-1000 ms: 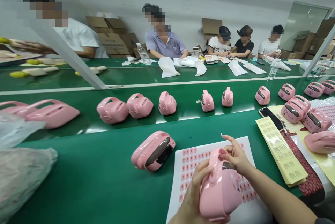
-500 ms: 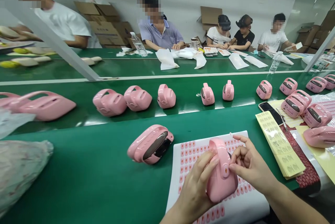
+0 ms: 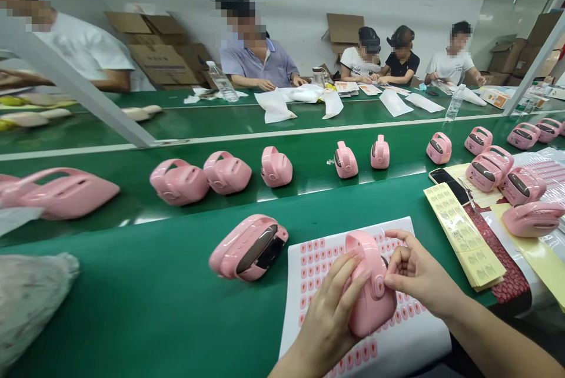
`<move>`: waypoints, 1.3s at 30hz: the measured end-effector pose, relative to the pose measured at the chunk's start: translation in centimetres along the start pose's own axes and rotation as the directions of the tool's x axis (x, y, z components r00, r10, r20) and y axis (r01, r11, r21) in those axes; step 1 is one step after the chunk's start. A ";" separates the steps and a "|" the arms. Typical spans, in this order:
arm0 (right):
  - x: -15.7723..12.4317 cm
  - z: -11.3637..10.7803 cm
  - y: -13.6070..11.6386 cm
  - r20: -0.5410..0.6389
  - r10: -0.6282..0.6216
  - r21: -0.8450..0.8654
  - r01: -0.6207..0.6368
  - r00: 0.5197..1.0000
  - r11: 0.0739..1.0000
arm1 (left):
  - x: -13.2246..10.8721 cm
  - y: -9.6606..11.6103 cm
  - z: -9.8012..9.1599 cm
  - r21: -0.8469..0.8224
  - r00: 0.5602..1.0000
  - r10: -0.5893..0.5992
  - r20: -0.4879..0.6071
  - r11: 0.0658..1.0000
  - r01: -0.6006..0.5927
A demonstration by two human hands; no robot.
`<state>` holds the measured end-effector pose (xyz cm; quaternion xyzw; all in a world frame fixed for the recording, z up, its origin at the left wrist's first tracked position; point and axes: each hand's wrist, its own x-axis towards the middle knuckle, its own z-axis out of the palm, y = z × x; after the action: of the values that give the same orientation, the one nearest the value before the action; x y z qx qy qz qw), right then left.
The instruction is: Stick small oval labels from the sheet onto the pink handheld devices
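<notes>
My left hand [image 3: 329, 307] is wrapped round the left side of a pink handled case [image 3: 373, 301], which is tilted above a white sticker sheet [image 3: 295, 325]. An oval sticker [image 3: 379, 285] with a small orange mark sits at the lower end of the case's handle. The thumb and forefinger of my right hand [image 3: 415, 272] are pinched together at the handle's right edge beside that sticker; whatever they may hold is hidden. Rows of small pink oval stickers cover the sheet. Another pink case [image 3: 249, 248] with a dark front panel lies to the left on the green table.
Pink cases [image 3: 227, 173] stand along the green belt [image 3: 309, 160]. Yellow sticker strips [image 3: 463, 236], a phone [image 3: 450, 185] and tweezers [image 3: 468, 194] lie at right. A plastic bag [image 3: 35, 301] is at lower left. Several people sit across, behind a slanted metal post [image 3: 88, 89].
The view has shifted slightly, so the scene sits a little further left. Both hands keep nearly the same hold; the raised fingers of my right hand have moved slightly. A person at right has lowered a white-and-orange item.
</notes>
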<state>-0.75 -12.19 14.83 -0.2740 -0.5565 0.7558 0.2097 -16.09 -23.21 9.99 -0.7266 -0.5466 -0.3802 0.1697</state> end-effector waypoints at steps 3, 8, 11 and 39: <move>0.1 -0.1 0.0 0.004 0.010 0.017 -0.011 1.000 1.000 | -0.1 -0.1 -0.1 -0.003 1.000 0.009 0.004 1.000 -0.008; 0.2 -0.3 0.0 0.020 0.036 0.047 -0.037 0.999 0.998 | 0.0 0.0 -0.1 0.009 1.000 0.010 -0.001 1.000 -0.010; 0.2 -0.4 0.1 0.039 0.052 0.061 -0.054 0.998 0.997 | 0.1 0.2 0.0 0.026 1.000 0.010 -0.007 1.000 -0.010; 5.0 -2.7 2.8 0.273 -0.303 -0.081 0.336 0.913 0.938 | -0.9 1.0 0.5 -0.551 0.944 -0.268 0.191 0.767 0.329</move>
<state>-2.90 -7.94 10.68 -0.0918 -0.6631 0.7034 0.2390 -15.13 -23.87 9.15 -0.6653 -0.5225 -0.5122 -0.1481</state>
